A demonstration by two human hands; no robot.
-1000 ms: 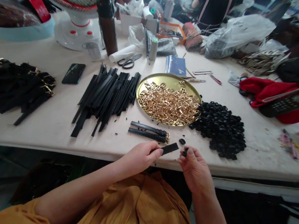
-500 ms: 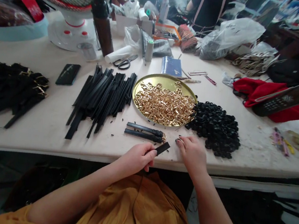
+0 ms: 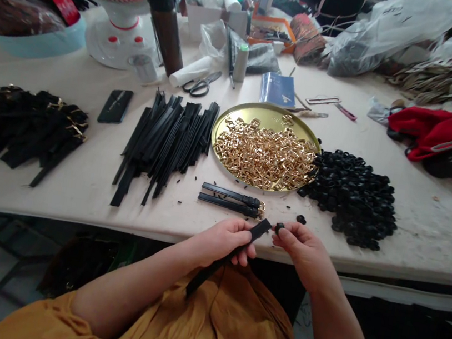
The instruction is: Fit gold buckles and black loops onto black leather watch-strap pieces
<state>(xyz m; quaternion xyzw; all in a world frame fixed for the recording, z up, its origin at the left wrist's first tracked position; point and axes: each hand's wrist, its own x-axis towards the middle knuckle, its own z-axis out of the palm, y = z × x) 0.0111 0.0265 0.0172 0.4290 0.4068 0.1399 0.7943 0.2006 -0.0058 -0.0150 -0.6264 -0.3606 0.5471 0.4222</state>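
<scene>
My left hand (image 3: 235, 241) is closed around a black strap (image 3: 212, 268), whose upper end points to the right. Between the thumb and fingers of my right hand (image 3: 299, 250) is a small black strap loop (image 3: 279, 228), close to that strap end. Just beyond my hands lie two black straps with gold buckles (image 3: 230, 200), side by side. Gold buckles (image 3: 267, 156) are heaped on a round golden tray (image 3: 227, 115). To its right spreads a pile of black loops (image 3: 356, 199), with one loose loop (image 3: 300, 219) near my right hand.
Black strips (image 3: 166, 144) lie stacked left of the tray, with a phone (image 3: 115, 106) and buckled straps (image 3: 26, 124) farther left. Behind are scissors (image 3: 201, 84), a thread spool (image 3: 241, 62), a blue booklet (image 3: 278, 90), a dark bottle (image 3: 166, 26) and a fan (image 3: 116, 36).
My right hand has come away from the table by the loop pile with a loop in its fingers, toward the strap. My left hand has raised the strap slightly. The view has shifted.
</scene>
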